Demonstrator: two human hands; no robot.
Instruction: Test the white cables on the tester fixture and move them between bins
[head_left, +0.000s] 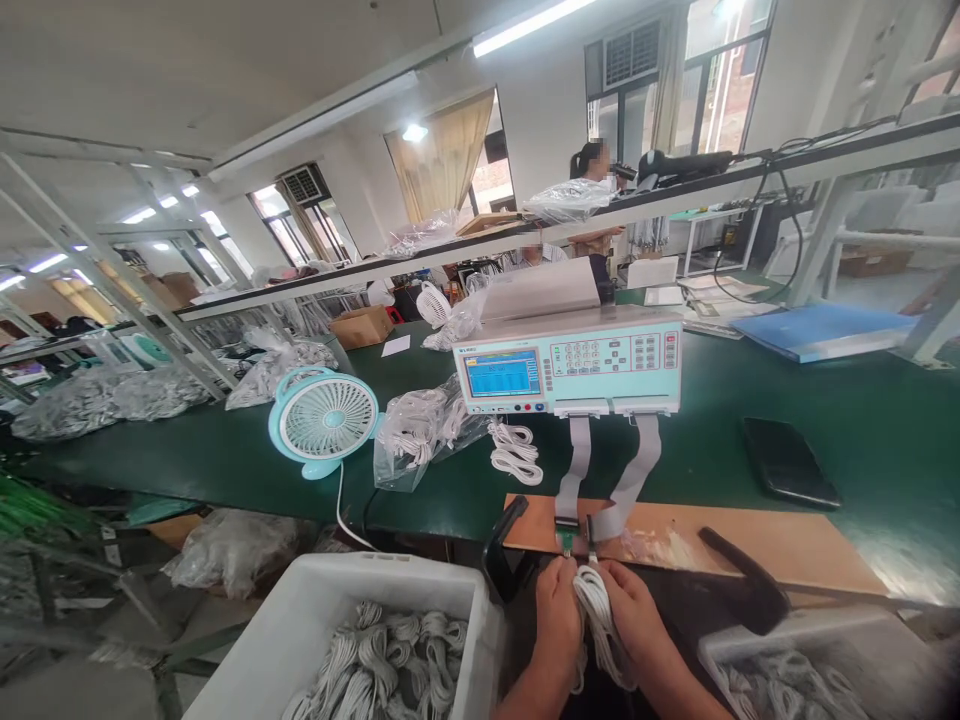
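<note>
As hands (596, 615) clasp, coiled white cable (600, 610)

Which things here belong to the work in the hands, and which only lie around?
In use:
- left hand and right hand, holding the white cable coil
- green connector
- tester
- bin of coiled cables

Lying about:
- small fan
- black phone
- blue folder
</note>
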